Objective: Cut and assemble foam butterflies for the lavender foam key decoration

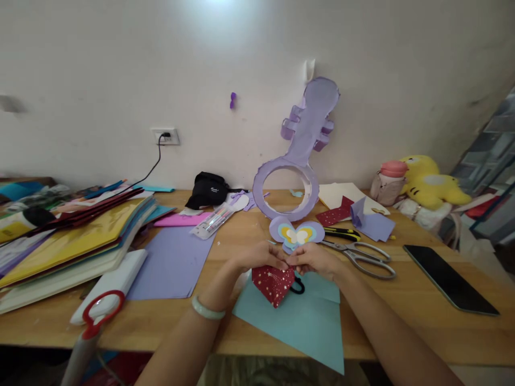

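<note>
Between my hands is a piece of red paper (274, 285) with gold stars, folded to a point that hangs toward me. My left hand (263, 256) pinches its upper edge. Fingers closed, my right hand (313, 261) grips the same edge at the right corner. Beneath lies a light blue sheet (295, 327), reaching over the table's front edge. A small black loop (298, 287) shows beside the red paper. Just beyond my fingers, a layered paper butterfly (296, 235) in purple, blue, yellow and white is partly covered by my hands.
Scissors (362, 256), a yellow-black cutter (341, 234) and a phone (448, 279) lie to the right. A purple wand-shaped craft (309, 128) leans on the wall. Purple sheets (169, 262), a pen pack (215, 220) and stacked paper (88, 225) are left.
</note>
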Motion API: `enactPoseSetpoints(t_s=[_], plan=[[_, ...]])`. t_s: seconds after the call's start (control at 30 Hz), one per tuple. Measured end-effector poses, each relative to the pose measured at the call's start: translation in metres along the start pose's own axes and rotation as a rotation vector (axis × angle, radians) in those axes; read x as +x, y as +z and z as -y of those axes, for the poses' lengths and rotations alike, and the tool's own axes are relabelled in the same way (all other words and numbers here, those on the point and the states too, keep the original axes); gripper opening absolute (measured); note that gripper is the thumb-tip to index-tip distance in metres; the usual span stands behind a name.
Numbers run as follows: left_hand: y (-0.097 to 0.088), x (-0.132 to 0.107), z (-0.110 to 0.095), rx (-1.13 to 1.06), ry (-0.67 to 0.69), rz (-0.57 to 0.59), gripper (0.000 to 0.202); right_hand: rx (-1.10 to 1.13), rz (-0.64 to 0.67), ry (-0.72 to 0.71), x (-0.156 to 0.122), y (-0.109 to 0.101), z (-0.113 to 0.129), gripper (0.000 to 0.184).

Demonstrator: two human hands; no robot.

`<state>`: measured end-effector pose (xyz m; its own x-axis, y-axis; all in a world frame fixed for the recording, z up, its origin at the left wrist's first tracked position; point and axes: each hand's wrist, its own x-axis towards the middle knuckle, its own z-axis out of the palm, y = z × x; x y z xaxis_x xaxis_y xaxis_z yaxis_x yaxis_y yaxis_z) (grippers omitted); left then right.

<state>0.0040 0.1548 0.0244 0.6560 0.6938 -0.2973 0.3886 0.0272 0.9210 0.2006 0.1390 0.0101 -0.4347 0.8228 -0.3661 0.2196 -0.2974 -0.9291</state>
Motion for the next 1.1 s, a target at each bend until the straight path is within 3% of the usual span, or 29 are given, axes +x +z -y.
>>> enactPoseSetpoints(t_s=[0.23, 0.57, 0.9, 1.1], plan=[[-0.007, -0.007, -0.006, 0.054, 0.068, -0.019, 0.014, 0.131, 0.157, 0.038, -0.008, -0.002, 0.004, 0.035], [-0.004, -0.001, 0.004, -0.090, 0.168, -0.001, 0.005, 0.121, 0.231, 0.021, -0.011, -0.004, 0.006, 0.039], [-0.005, 0.004, 0.011, -0.128, 0.154, -0.024, 0.018, 0.207, 0.173, -0.024, -0.008, -0.007, 0.002, 0.036], [0.001, 0.000, 0.005, -0.253, 0.130, -0.070, 0.025, 0.263, 0.161, -0.095, -0.005, -0.005, 0.001, 0.045]])
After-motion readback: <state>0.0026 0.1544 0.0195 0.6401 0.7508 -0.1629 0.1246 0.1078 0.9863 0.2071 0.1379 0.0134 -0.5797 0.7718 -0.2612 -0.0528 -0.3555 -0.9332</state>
